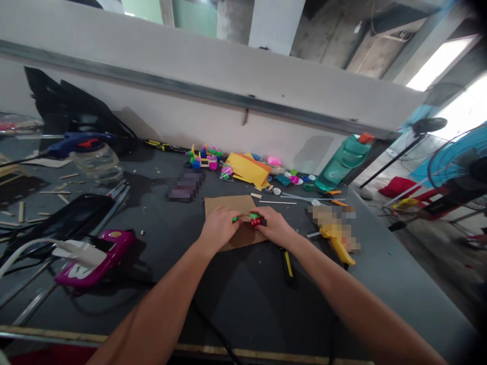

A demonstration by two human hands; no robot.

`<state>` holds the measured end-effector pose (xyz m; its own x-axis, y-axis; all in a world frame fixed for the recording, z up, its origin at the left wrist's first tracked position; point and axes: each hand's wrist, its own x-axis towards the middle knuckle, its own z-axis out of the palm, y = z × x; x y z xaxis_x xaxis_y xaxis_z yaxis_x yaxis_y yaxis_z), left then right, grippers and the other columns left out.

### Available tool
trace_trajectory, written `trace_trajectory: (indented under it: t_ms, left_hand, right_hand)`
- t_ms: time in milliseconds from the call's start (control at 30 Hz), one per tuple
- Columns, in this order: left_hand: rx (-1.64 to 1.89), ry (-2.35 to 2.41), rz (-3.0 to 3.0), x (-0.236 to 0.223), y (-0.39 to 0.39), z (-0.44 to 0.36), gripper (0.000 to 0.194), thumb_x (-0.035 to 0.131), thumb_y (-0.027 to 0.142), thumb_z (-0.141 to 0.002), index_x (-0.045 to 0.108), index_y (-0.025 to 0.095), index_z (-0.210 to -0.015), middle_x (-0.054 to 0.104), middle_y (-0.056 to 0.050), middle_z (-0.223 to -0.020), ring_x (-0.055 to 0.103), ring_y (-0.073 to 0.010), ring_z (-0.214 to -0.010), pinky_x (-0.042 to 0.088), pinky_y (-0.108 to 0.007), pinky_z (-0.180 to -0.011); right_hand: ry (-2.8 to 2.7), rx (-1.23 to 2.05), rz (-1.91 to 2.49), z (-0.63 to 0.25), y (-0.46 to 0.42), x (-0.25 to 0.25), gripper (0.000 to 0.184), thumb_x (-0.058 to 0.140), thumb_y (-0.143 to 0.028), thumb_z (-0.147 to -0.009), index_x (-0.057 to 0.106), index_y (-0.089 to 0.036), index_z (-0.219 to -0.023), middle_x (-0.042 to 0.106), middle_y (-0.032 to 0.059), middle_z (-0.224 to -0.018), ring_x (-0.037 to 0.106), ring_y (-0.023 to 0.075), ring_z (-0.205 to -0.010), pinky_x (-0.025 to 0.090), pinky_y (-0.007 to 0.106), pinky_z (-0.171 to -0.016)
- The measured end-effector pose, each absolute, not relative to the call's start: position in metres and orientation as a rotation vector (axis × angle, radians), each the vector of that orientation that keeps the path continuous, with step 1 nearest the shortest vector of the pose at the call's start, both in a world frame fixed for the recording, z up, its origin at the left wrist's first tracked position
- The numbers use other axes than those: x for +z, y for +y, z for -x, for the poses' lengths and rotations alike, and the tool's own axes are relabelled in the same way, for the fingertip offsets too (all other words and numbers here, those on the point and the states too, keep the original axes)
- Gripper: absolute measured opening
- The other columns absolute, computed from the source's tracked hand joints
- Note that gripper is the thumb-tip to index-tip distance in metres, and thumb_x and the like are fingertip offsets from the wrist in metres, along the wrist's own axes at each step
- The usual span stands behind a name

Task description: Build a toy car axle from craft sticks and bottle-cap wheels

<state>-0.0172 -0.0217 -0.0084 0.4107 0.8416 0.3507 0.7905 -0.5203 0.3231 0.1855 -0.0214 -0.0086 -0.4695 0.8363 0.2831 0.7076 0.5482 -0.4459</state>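
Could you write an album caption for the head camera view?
Left hand and right hand hold a small green-and-red piece over cardboard on a dark table.

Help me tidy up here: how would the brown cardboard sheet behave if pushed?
The brown cardboard sheet is probably light, as it looks thin. Lying flat on the dark tabletop, it would likely slide rather than tip. Its visible edges look straight, so it may be fairly stiff.

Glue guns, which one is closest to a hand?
The yellow glue gun, to the right of the right hand. The blue glue gun lies much farther away, at the left.
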Motion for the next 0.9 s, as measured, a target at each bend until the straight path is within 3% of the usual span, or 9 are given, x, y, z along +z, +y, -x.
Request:
trace_trajectory:
  t_ms: [333,900]
  left_hand:
    - [0.737,1.515,-2.542,-0.011,-0.021,0.017,0.014,0.059,0.024,-0.082,0.070,0.023,-0.091,0.071,-0.003,-0.088,0.062,-0.0221,-0.086,0.045,-0.033,-0.079]
    - [0.707,1.532,-2.505,-0.011,-0.022,0.017,0.016,0.056,0.027,-0.084,0.071,0.024,-0.090,0.071,-0.004,-0.088,0.062,-0.0217,-0.089,0.045,-0.032,-0.080]
  right_hand:
    - [-2.339,0.383,1.322,-0.178,-0.023,0.001,0.033,0.064,-0.008,-0.071,0.058,-0.019,-0.101,0.062,0.0056,-0.097,0.055,0.0210,-0.094,0.042,0.033,-0.083]
    - [-2.422,0.385,1.407,-0.175,-0.022,0.007,0.031,0.067,-0.016,-0.073,0.057,-0.020,-0.101,0.061,0.0055,-0.097,0.053,0.0207,-0.094,0.039,0.031,-0.080]
